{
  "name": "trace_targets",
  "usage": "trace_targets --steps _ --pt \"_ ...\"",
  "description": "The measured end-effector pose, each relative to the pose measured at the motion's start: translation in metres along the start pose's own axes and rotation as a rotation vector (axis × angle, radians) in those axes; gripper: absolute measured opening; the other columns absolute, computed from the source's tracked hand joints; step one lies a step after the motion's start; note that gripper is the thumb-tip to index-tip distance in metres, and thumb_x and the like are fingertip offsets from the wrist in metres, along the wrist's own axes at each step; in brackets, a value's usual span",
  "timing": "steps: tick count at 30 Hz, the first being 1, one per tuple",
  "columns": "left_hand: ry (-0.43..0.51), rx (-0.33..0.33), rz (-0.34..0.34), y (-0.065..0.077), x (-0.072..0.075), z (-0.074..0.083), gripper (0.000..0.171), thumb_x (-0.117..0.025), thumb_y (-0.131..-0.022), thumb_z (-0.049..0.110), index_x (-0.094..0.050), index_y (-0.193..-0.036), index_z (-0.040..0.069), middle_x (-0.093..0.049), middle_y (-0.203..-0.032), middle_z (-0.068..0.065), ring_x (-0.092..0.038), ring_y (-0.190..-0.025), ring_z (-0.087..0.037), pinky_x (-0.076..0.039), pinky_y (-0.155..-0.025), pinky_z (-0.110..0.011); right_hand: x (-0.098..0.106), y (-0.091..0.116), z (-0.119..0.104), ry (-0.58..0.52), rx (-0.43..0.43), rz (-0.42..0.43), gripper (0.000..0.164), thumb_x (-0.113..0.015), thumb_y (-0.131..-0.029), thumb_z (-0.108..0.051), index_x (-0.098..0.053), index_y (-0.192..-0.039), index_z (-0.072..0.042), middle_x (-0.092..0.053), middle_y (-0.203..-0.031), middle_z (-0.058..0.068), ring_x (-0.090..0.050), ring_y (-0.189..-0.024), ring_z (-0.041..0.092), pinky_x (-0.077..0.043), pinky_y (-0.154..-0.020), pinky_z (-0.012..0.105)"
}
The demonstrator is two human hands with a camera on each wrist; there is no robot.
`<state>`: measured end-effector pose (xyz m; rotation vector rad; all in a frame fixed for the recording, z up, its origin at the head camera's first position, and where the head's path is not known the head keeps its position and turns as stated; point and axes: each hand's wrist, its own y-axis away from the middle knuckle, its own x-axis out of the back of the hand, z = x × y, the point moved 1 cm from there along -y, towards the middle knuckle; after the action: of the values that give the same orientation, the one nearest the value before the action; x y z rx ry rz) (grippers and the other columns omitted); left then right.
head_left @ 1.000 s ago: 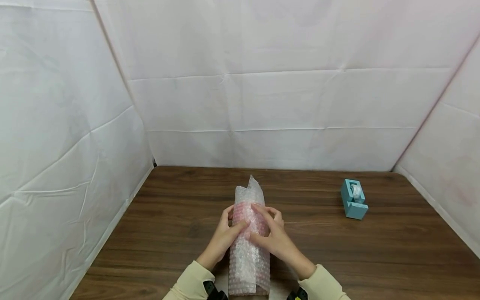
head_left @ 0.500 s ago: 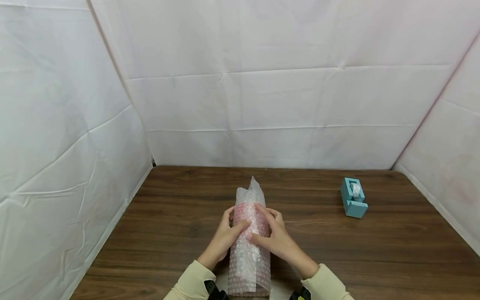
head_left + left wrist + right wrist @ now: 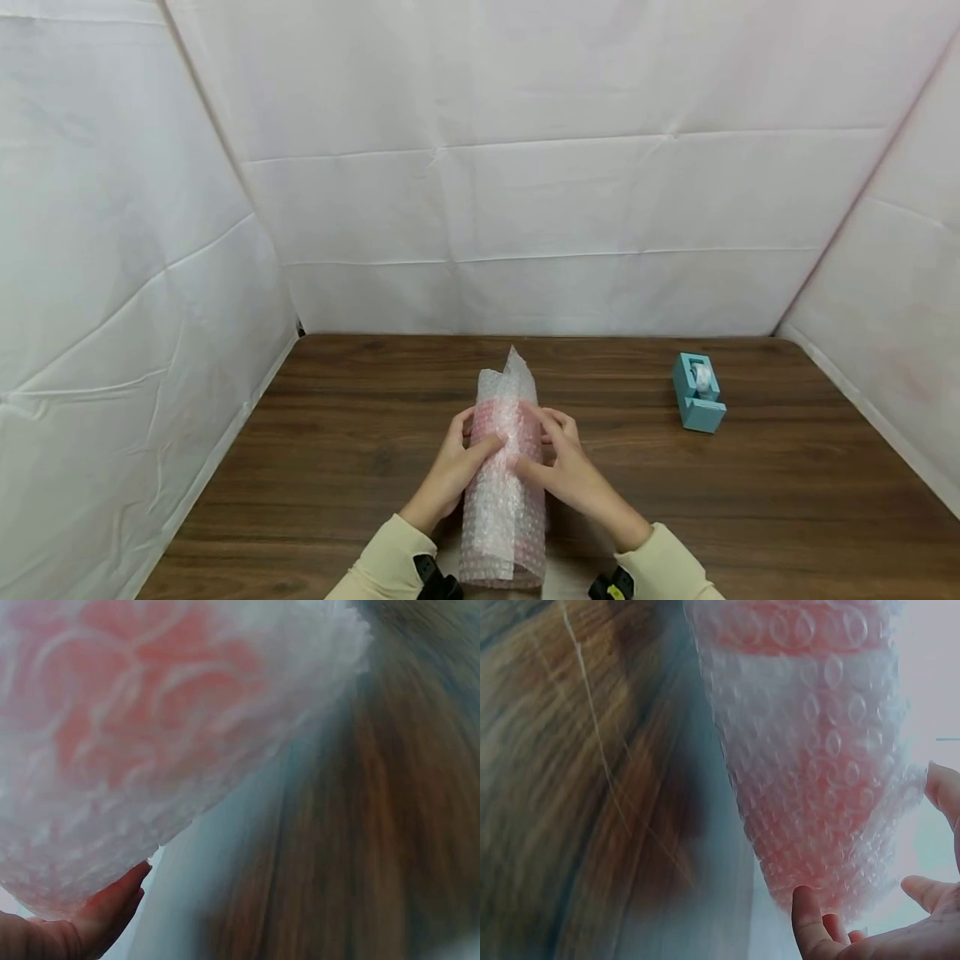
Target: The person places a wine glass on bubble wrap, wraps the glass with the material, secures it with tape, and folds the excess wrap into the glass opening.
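A roll of bubble wrap [image 3: 501, 508] lies lengthwise before me, with something pink-red showing through its layers. My left hand [image 3: 447, 477] grips its left side, thumb on top and fingers around the edge. On the other side my right hand [image 3: 572, 475] holds it, thumb and forefinger on the upper face, the other fingers at the right side. In the left wrist view the wrap [image 3: 150, 712] covers part of my left hand [image 3: 82, 926]. The right wrist view shows my right hand's fingertips [image 3: 805, 900] against the wrap [image 3: 810, 750]. What is inside is hidden.
A light-blue tape dispenser [image 3: 698, 396] with a roll of clear tape stands at the back right of the brown wooden table [image 3: 337, 467]. A pale sheet [image 3: 557, 575] shows beneath the roll's near end. White cloth walls [image 3: 555, 192] enclose the back and sides.
The roll has shifted slightly to the right on the table, both hands moving with it. My right thumb and forefinger have slid a little rightward over the wrap. The head view has turned slightly.
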<state>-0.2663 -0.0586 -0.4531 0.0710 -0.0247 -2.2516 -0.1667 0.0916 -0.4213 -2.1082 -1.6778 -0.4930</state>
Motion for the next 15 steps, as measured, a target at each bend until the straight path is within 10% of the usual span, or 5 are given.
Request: trace_targets --steps 15 --pt "0.035 -0.011 -0.123 -0.006 -0.027 0.008 0.073 -0.064 -0.088 0.028 -0.026 -0.147 0.007 -0.036 -0.13 -0.018 -0.053 -0.1 -0.024 -0.05 -0.078 -0.032 0.051 0.003 0.008 0.115 -0.067 0.133 0.065 -0.055 -0.097 -0.035 -0.024 -0.153 -0.021 -0.019 -0.15 0.021 -0.041 -0.126 0.041 -0.048 -0.089 0.05"
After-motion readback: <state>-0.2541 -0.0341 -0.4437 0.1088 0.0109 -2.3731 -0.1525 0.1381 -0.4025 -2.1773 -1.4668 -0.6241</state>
